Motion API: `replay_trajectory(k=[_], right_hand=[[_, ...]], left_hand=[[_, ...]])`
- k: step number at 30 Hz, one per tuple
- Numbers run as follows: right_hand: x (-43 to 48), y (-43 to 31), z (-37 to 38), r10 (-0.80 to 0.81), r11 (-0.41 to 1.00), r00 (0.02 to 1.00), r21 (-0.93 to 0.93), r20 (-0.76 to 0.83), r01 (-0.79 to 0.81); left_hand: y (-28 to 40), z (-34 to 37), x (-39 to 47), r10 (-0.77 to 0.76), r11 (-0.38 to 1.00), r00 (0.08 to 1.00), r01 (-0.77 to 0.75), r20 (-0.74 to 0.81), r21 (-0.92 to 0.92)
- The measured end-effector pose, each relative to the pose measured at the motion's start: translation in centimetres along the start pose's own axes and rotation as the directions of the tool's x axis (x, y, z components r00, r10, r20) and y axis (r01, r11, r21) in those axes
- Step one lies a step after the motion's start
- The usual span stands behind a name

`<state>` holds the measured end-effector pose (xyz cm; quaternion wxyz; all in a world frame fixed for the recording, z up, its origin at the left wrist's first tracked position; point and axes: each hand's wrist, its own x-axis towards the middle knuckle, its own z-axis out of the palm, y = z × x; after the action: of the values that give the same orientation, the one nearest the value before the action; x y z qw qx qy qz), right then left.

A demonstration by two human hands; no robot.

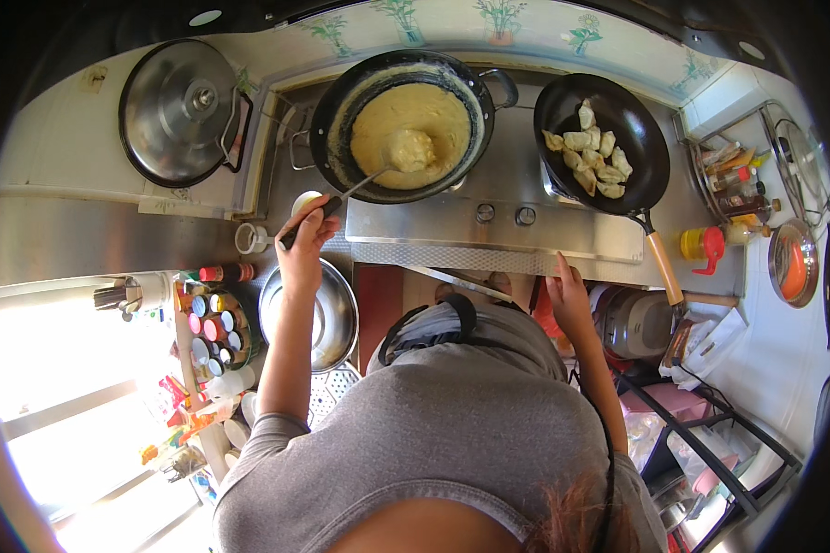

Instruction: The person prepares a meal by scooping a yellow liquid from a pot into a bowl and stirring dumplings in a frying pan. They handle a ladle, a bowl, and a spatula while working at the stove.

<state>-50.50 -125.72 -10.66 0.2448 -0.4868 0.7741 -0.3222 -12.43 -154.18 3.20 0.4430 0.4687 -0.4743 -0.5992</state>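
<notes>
My left hand [306,231] is closed around the black handle of a metal ladle [368,181]. The ladle's bowl sits in thick yellowish porridge or batter [411,117], which fills part of a dark two-handled wok [325,148] on the left side of the stove. Empty-handed, my right hand [566,280] has its fingers at the front edge of the stove counter. A dark frying pan [647,148] with a wooden handle stands on the right side of the stove, holding several dumplings [593,157].
A metal lid [173,114] leans at the left wall. Below my left forearm lies a steel basin [342,311], with spice jars [214,328] beyond it. The pan's wooden handle [664,268] juts over the counter edge. A red-lidded yellow container [702,243] and a bottle rack [709,166] are on the right.
</notes>
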Motion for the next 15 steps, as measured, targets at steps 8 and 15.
replay_trajectory(k=[8,15], right_hand=[[-0.7,-0.1,0.4,0.043,0.997,0.999,0.059,0.001,-0.043],[2.5,1.6,2.6,0.023,0.999,0.999,-0.043,0.025,-0.022]], left_hand=[[2.9,2.2,-2.1,0.451,0.501,0.814,-0.570,0.366,0.651],[1.7,0.9,1.5,0.587,0.300,0.702,-0.651,0.403,0.697]])
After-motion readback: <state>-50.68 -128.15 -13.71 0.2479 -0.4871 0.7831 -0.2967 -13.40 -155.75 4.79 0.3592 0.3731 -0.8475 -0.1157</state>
